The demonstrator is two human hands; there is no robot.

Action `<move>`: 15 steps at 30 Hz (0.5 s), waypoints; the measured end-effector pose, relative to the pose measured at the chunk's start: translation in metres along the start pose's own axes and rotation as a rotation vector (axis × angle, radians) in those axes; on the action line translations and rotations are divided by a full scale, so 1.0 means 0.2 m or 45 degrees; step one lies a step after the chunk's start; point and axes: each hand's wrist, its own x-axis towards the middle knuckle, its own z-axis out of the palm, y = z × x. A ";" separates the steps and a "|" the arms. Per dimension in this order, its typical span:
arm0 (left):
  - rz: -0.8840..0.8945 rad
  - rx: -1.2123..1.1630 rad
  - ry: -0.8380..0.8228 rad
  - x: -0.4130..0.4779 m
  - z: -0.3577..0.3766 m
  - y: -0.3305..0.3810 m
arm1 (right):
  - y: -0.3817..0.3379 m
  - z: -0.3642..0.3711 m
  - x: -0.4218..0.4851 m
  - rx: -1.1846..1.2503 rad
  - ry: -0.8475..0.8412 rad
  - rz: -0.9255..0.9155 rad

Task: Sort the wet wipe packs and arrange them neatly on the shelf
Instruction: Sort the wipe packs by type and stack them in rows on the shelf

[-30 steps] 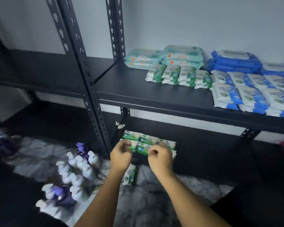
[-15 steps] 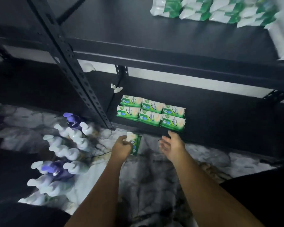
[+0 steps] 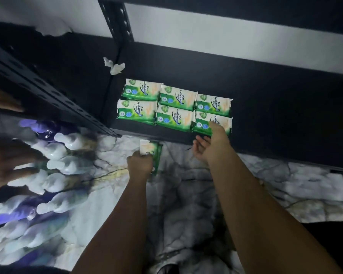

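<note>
Bottom shelf [image 3: 265, 107] holds six packs [image 3: 174, 107]; left hand [image 3: 140, 164] grips a seventh pack [image 3: 150, 149], right hand [image 3: 208, 147] relaxed

Dim, flat light overall; the black shelf [image 3: 265, 115] swallows detail. The 6 wipe packs [image 3: 175, 107] at centre are sharp, labels legible. Pump bottles [image 3: 63, 165] at left are smeared by blur.

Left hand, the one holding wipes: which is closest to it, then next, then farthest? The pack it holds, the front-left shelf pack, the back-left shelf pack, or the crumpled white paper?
1. The held pack, gripped in the left hand, over the floor.
2. The front-left pack, in the front row of the shelf.
3. The back-left pack, in the row behind.
4. The crumpled white paper, deepest, back left.
</note>
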 end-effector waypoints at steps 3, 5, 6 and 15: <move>0.035 0.034 0.031 -0.28 -0.09 0.20 | -0.01 0.02 0.04 0.015 0.074 -0.050; 0.055 0.058 0.023 -0.34 -0.10 0.23 | -0.01 0.02 0.05 0.014 0.097 -0.075; 0.064 0.062 0.020 -0.35 -0.09 0.23 | -0.01 0.01 0.06 0.005 0.111 -0.085; 0.075 0.007 -0.004 -0.37 -0.05 0.22 | 0.00 -0.08 0.07 -0.037 0.230 -0.169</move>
